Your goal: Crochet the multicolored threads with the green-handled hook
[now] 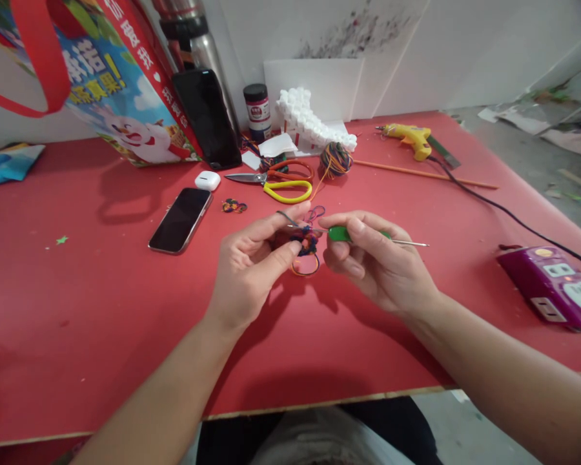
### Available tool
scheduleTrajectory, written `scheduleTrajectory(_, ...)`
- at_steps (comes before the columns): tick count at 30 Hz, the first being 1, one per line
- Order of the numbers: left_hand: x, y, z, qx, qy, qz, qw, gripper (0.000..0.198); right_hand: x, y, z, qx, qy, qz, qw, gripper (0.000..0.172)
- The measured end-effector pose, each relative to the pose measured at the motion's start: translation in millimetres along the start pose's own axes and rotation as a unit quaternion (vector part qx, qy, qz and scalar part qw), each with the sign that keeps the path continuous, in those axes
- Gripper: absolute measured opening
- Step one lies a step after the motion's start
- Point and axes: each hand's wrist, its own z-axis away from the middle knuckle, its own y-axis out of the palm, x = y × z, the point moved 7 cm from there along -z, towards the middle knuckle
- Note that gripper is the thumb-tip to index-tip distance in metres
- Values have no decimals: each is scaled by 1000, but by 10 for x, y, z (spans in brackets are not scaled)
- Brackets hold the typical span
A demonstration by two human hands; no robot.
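bag (111, 84): top cut off | knot (310, 244): partly behind left hand (249, 265) | awl (339, 234): handle mostly under right hand (377, 265)

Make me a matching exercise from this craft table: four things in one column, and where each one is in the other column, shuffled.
Things:
1. needle tool
2. cord knot
3. glue gun
4. power strip

Places:
A. near the right edge of the table
B. in the left hand
C. at the far back of the table
D. in the right hand

Pairs: 1-D, 2-B, 3-C, 4-A.
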Motion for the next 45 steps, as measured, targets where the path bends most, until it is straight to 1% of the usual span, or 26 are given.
scheduleTrajectory(6,-17,-17,7,-1,8,-15,1000,33,-27,-19,-17,3,7,-13,1000,24)
scheduleTrajectory(9,-31,-6,-12,-15,14,-29,999,35,-35,-5,-20,1,11,-9,1000,22)
scheduleTrajectory(14,-26,1,-32,-41,3,-51,998,32,-30,18,-10,5,6,8,1000,24)
scheduleTrajectory(19,21,-7,-13,-67,-6,-29,997,32,-1,22,4,-3,-17,10,1000,25)
scheduleTrajectory(24,33,2,17,-71,1,-9,997,37,-1,35,4,-11,-13,24,1000,23)
scheduleTrajectory(27,30,-1,33,-83,8,-22,996,36,10,32,20,-15,-39,71,997,23)
scheduleTrajectory(30,55,-5,42,-110,5,-7,994,38,33,54,71,-27,-99,130,986,22)
scheduleTrajectory(34,163,41,29,-122,-55,71,988,38,60,104,177,-65,-171,218,959,20)
scheduleTrajectory(37,211,76,12,-113,-84,119,983,38,65,119,230,-78,-192,266,942,22)
scheduleTrajectory(39,223,84,4,-103,-89,139,981,37,60,112,237,-75,-194,273,939,24)
scheduleTrajectory(45,217,54,9,-90,-82,124,985,37,37,80,177,-57,-183,217,957,23)
